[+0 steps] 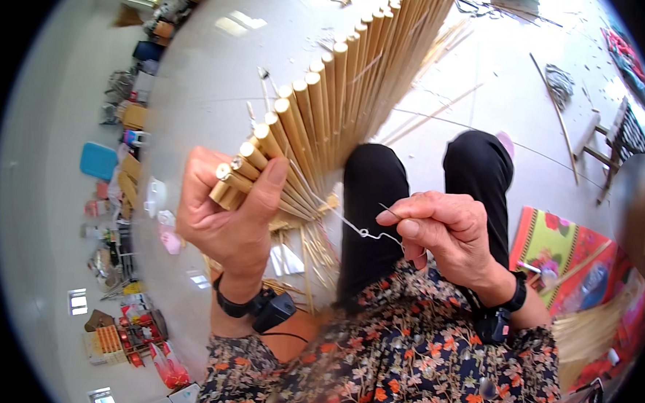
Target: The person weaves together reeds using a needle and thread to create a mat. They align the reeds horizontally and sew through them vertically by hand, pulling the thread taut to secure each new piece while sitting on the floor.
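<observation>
A long row of bamboo sticks (pixel 309 113), set side by side with pale cut ends, runs from my lap toward the far top. My left hand (pixel 223 211) is closed round the near end of the row, thumb pressed against the sticks. From the sticks a white cord (pixel 347 223) stretches to the right, with a small loop in it. In front of my body my right hand (pixel 448 230) pinches a thin needle (pixel 385 207), its tip poking out past the fingertips. The cord passes down beside these fingers; whether it joins the needle is hidden.
Loose bamboo strips (pixel 316 256) lie on the floor below the row. A wooden stool (pixel 613 147) and a long stick (pixel 553 115) are at the right. Nearer sits a red and green patterned cloth (pixel 536 238). Boxes and a blue tray (pixel 98 160) crowd the left.
</observation>
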Motion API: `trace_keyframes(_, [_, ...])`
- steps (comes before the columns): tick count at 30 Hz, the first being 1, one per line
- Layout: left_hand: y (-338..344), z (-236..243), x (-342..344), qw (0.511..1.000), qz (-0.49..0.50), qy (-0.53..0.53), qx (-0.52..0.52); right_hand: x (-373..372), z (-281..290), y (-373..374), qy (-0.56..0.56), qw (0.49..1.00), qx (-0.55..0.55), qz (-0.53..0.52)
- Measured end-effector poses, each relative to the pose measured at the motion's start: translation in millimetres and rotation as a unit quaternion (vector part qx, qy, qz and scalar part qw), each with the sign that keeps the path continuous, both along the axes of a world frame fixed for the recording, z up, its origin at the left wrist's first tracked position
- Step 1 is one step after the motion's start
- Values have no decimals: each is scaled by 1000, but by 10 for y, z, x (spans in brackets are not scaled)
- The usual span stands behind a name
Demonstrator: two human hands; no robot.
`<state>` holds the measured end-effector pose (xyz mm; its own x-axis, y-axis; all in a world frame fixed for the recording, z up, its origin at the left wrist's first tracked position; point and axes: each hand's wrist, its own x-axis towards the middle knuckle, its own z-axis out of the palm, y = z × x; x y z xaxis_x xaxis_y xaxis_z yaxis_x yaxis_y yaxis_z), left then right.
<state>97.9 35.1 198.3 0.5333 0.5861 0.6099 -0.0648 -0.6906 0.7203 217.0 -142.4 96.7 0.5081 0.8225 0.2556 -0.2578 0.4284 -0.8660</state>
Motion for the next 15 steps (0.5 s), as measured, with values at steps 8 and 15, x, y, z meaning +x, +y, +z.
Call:
trace_keyframes(8, [156,32,-18,997,30,-35,-57,-22,338,639,-55,998,-6,-3])
trace_keyframes(15, [213,26,-28,996,33,-29,-76,-47,354,843,-67,998,3,-5])
